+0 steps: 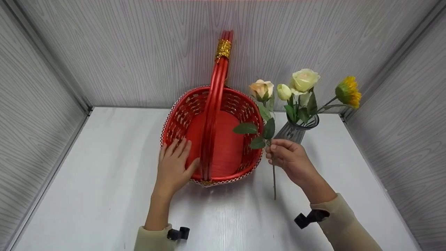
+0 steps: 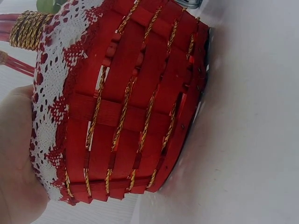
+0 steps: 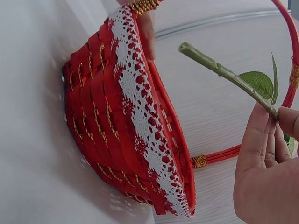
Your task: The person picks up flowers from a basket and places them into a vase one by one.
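A red woven basket [image 1: 230,179] with a tall arched handle [image 1: 216,83] and a lace-trimmed rim stands in the middle of the table. My left hand [image 1: 173,172] rests over its near-left rim, fingers extended down inside. Beside the basket's right rim, my right hand [image 1: 292,158] pinches the green stem [image 3: 224,73] of a peach rose [image 1: 262,90] between thumb and fingers. The bloom points away from me, the bare stem end towards me. Some of its leaves [image 1: 245,128] overlap the basket's right side. The basket's red floor shows in the head view.
A grey glass vase [image 1: 292,133] stands right of the basket, partly behind my right hand. In it are a cream rose [image 1: 305,81], a pale tulip-like bud [image 1: 284,92] and a yellow flower [image 1: 349,92] leaning right. Grey wood-grain panels [image 1: 139,52] enclose the white table [image 1: 104,174].
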`<state>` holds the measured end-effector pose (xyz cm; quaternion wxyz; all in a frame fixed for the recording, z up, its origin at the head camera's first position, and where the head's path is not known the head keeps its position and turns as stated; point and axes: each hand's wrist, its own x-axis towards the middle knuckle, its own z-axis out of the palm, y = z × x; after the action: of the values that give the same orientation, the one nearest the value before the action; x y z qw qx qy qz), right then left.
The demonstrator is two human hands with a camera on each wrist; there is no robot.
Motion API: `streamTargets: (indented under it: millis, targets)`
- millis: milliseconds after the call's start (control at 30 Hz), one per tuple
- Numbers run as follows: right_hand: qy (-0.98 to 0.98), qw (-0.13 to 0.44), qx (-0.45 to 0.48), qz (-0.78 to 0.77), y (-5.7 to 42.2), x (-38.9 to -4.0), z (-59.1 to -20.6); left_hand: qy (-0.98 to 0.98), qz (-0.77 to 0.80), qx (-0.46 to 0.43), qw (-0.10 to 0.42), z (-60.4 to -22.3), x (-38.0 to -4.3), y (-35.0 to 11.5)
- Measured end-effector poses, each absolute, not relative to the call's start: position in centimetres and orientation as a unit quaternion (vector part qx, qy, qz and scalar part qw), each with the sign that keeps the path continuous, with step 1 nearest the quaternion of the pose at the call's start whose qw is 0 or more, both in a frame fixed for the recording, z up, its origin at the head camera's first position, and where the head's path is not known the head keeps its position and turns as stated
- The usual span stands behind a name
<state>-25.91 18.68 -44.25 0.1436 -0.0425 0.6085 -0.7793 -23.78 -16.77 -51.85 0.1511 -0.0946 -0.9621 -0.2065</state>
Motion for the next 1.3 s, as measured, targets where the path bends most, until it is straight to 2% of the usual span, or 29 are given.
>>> streamTargets:
  millis: [333,567,900,1300]
  targets:
    - [0.614,0.153,-0.094,-0.768,19.8,-23.7,-44.1,-0.964,-0.204,-0.096,0.145,-51.8,-23.5,-17.0]
    - [0.589,0.139,-0.108,-0.789,20.7,-22.7,-43.6,-0.965,-0.199,-0.094,0.142,-52.0,-23.5,-17.2]
    - [0.539,0.056,-0.048,-0.839,22.4,-23.2,-43.4,-0.962,-0.208,-0.094,0.149,-51.9,-23.4,-17.2]
    - [0.478,-0.005,-0.011,-0.878,24.4,-24.6,-42.9,-0.963,-0.205,-0.096,0.148,-51.8,-23.5,-17.4]
